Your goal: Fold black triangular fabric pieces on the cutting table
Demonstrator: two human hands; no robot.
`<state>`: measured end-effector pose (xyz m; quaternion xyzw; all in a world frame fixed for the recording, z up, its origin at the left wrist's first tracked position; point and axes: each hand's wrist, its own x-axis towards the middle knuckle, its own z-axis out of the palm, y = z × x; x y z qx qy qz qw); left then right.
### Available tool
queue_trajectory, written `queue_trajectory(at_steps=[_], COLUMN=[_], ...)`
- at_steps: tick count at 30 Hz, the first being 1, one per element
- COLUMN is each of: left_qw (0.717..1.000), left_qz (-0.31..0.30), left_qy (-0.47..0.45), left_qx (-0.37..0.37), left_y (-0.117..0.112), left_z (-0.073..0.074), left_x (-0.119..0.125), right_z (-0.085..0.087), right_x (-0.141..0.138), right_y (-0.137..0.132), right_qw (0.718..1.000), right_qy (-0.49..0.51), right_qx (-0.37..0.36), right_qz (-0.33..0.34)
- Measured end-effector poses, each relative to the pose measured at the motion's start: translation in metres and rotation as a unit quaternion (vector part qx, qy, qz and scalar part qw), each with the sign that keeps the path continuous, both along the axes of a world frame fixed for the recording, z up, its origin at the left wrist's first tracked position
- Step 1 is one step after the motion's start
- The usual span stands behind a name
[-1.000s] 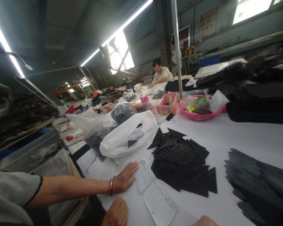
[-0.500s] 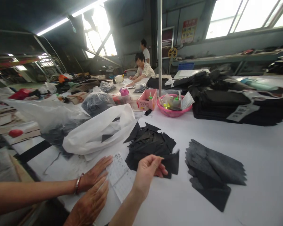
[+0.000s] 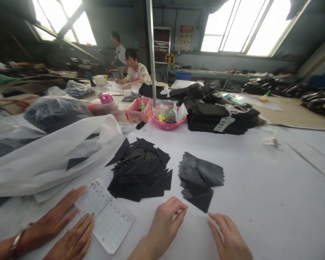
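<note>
My left hand (image 3: 169,220) hovers over the white tabletop (image 3: 265,187), thumb and forefinger pinched, and no piece shows between them. To its right is my right hand (image 3: 229,236), thumb and forefinger slightly apart, holding nothing visible. Its fingertips are close to the lower corner of a fanned stack of dark grey and black pieces (image 3: 202,173) with jagged edges. Beyond my left hand lies a loose heap of flat black pieces (image 3: 141,169), several with pointed corners.
A co-worker's hands (image 3: 70,224) rest at an open notebook (image 3: 112,224) on the left. Behind are a white plastic bag (image 3: 97,144), a pink box (image 3: 138,110), a pink basin (image 3: 168,124), a metal pole (image 3: 151,54) and stacked black material (image 3: 213,117). Two people are farther back.
The view has swung right. My left hand has moved away from the black heap, where a black piece showed at its fingers. My right hand has come into view.
</note>
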<state>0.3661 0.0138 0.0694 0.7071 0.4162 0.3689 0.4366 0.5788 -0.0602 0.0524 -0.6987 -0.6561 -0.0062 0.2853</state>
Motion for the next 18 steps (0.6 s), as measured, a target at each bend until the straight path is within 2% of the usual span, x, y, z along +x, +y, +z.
queue_trajectory(at_steps=[2,4,6,8,11,13,15,18], left_qw=[0.988,0.957,0.921,0.902,0.902,0.9,0.89,0.874], left_qz=[0.001,0.038,0.074,0.087,0.078,0.076,0.092,0.113], left_qy=[0.072,0.14,0.191,0.218,0.236,0.244,0.249,0.253], left_qx=[0.136,0.251,0.332,0.362,0.354,0.354,0.37,0.4], left_y=[0.004,0.01,0.015,0.017,0.015,0.014,0.015,0.018], left_z=[-0.011,-0.024,-0.037,-0.046,-0.051,-0.052,-0.053,-0.058], left_x=[0.007,0.013,0.016,0.017,0.015,0.015,0.016,0.02], right_z=[0.003,0.004,0.004,0.004,0.002,0.001,-0.002,-0.008], right_x=[0.002,-0.001,-0.008,-0.014,-0.019,-0.018,-0.015,-0.008], right_y=[0.024,0.045,0.059,0.065,0.065,0.063,0.062,0.065], right_qw=[0.996,0.991,0.99,0.991,0.986,0.984,0.986,0.994], right_qy=[-0.073,-0.109,-0.119,-0.12,-0.124,-0.123,-0.106,-0.08], right_qx=[0.042,0.07,0.058,0.003,-0.087,-0.118,-0.118,-0.07], right_qz=[0.019,0.031,0.047,0.065,0.065,0.06,0.056,0.035])
